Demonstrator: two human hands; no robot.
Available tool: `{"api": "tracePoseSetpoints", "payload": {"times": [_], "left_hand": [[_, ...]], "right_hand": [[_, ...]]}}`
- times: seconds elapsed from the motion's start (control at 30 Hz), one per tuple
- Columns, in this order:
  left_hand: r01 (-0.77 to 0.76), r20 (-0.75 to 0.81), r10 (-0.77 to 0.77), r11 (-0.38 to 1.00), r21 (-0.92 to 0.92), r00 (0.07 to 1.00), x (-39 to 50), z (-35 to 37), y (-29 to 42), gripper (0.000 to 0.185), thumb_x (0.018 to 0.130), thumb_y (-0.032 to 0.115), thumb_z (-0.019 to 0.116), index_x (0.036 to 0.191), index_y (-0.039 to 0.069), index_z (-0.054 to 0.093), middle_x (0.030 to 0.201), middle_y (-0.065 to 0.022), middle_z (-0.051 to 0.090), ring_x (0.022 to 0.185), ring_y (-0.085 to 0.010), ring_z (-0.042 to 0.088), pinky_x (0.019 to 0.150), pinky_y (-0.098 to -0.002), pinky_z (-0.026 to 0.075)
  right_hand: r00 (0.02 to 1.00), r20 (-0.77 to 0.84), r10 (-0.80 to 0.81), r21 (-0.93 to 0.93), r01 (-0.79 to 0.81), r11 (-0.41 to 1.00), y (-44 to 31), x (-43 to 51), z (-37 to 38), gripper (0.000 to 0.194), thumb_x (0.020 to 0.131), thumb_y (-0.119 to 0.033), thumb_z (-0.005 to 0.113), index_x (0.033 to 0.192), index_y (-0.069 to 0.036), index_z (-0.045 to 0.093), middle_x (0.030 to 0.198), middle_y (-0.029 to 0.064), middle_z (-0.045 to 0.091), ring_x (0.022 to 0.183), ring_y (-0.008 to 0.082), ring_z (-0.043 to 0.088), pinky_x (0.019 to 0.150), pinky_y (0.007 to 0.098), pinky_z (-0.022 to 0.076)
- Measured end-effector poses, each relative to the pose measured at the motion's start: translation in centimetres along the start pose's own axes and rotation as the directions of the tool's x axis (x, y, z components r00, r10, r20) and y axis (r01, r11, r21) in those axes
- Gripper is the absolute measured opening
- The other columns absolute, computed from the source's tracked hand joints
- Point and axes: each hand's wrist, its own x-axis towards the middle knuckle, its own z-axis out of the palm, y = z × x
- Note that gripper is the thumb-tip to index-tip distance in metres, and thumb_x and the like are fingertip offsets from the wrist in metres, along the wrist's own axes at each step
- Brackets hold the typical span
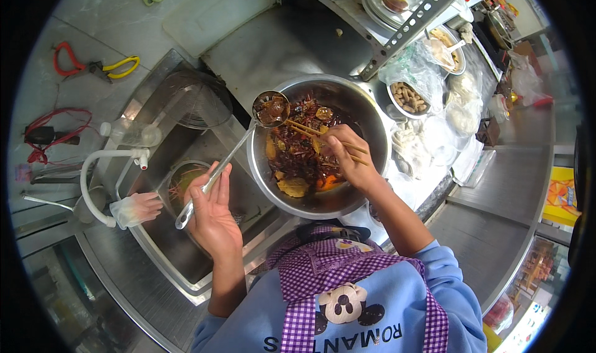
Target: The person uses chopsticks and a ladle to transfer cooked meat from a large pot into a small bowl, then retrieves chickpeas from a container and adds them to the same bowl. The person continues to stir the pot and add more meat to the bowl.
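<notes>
My left hand grips the handle of a metal ladle over the sink side. The ladle's bowl, at the left rim of a large stainless steel basin, holds dark brown pieces and liquid. In my right hand is a pair of wooden chopsticks, their tips pointing at the ladle's bowl. Inside the basin lies a dark red-brown mix of spices in liquid, with dried leaves such as a yellowish one near the front.
Left of the basin is a metal sink with a bowl, a white faucet and a wire strainer. Scissors hang on the tiles. At right stand a bowl of peanuts, plastic bags and a perforated metal post.
</notes>
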Motion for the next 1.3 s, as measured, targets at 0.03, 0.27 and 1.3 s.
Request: {"api": "tracePoseSetpoints", "payload": {"times": [0.03, 0.27, 1.3], "left_hand": [[-0.001, 0.001, 0.001, 1.0, -0.004, 1.0, 0.0, -0.1, 0.0, 0.036, 0.1, 0.025, 0.042, 0.108, -0.009, 0.048, 0.119, -0.0318, 0.051, 0.112, -0.0405, 0.055, 0.101, -0.0422, 0.045], [-0.012, 0.004, 0.012, 1.0, 0.016, 1.0, 0.0, -0.4, 0.0, 0.036, 0.1, 0.026, 0.043, 0.108, -0.01, 0.048, 0.119, -0.0323, 0.051, 0.112, -0.0407, 0.054, 0.102, -0.0432, 0.044], [-0.524, 0.982, -0.063, 0.851, -0.041, -0.179, -6.3, 4.6, -4.6, 0.018, 0.083, 0.004, 0.061, 0.098, -0.004, 0.06, 0.118, -0.0266, 0.056, 0.111, -0.0426, 0.056, 0.093, -0.0433, 0.047]], "right_hand": [[1.0, 0.021, 0.004, -0.045, -0.003, 0.999, 0.4, 0.3, 0.3, 0.024, 0.097, -0.019, 0.048, 0.091, 0.001, 0.06, 0.083, 0.0099, 0.056, 0.078, 0.0215, 0.056, 0.07, 0.032, 0.0457], [0.892, -0.264, 0.368, 0.463, -0.218, 0.859, -1.3, -1.7, -1.7, 0.032, 0.097, -0.029, 0.048, 0.092, 0.001, 0.056, 0.088, 0.0145, 0.061, 0.073, 0.0231, 0.065, 0.067, 0.0348, 0.0554], [0.339, -0.69, 0.639, 0.667, -0.044, 0.743, -5.9, -29.5, -7.9, 0.033, 0.098, -0.029, 0.043, 0.098, 0.003, 0.05, 0.087, 0.0146, 0.052, 0.065, 0.0246, 0.064, 0.058, 0.0326, 0.0559]]}}
